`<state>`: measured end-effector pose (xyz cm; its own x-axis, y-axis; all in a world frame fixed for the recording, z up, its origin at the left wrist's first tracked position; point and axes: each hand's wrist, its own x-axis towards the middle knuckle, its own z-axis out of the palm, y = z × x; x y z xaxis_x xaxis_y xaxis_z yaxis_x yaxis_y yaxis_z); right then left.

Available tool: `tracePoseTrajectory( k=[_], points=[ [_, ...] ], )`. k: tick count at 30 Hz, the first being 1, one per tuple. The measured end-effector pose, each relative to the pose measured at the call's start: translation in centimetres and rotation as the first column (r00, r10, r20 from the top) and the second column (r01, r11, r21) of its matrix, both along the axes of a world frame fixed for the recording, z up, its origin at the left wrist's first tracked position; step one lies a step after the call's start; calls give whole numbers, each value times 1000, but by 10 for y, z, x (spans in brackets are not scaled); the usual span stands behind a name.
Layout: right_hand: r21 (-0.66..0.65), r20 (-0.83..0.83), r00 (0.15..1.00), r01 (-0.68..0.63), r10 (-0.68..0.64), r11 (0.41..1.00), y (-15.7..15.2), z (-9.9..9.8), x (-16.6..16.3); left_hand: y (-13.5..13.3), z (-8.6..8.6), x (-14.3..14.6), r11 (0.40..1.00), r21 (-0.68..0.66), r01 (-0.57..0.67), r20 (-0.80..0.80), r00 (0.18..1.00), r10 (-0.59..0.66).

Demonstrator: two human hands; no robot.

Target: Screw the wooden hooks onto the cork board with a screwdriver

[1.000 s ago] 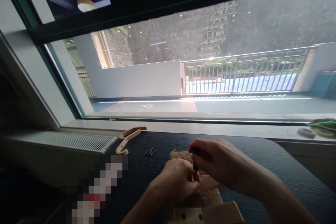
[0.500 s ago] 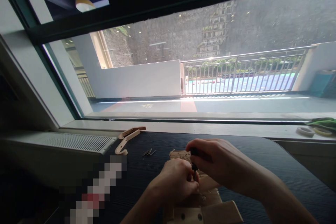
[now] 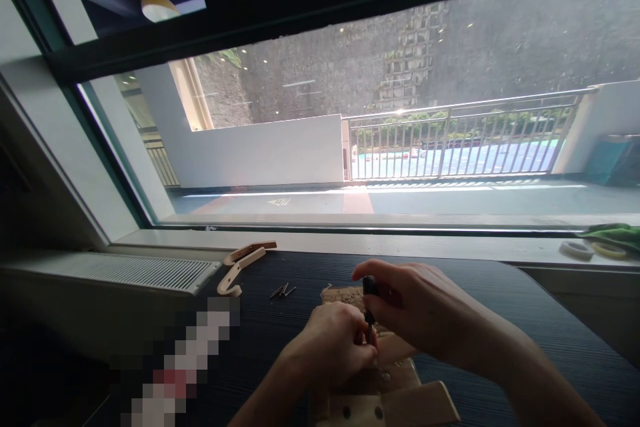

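My right hand (image 3: 407,310) is closed around the black handle of a small screwdriver (image 3: 369,307), held upright over a pale wooden piece (image 3: 395,397) on the dark table (image 3: 525,320). My left hand (image 3: 335,347) is pinched right at the screwdriver's tip, pressing on the wood; what its fingertips hold is hidden. A brown board-like piece (image 3: 340,295) lies just beyond the hands.
Two wooden hooks (image 3: 243,261) lie at the table's far left, with a few dark screws (image 3: 283,291) near them. A white vent grille (image 3: 145,270) runs at the left. Tape rolls (image 3: 590,250) and a green cloth (image 3: 617,235) sit on the window sill at right.
My right hand has lifted slightly and turned with the screwdriver. The left hand stays pinched at the tip.
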<state>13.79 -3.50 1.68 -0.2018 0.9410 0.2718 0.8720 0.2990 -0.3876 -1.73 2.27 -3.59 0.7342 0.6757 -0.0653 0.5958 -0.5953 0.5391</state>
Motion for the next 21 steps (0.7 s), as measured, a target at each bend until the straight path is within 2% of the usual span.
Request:
tracePoseTrajectory(
  k=[3,11,21],
  points=[
    [-3,8,1000,-10,10,1000,1,1,1,0,-1,0,1000,-4,3,9,1000,-3],
    [11,40,996,77,-77,997,8,-6,2,-1,1,0,1000,-21,-5,-6,1000,4],
    [-5,6,1000,-30,30,1000,3,0,1,1,-5,-1,1000,-24,3,49,999,-2]
  ],
)
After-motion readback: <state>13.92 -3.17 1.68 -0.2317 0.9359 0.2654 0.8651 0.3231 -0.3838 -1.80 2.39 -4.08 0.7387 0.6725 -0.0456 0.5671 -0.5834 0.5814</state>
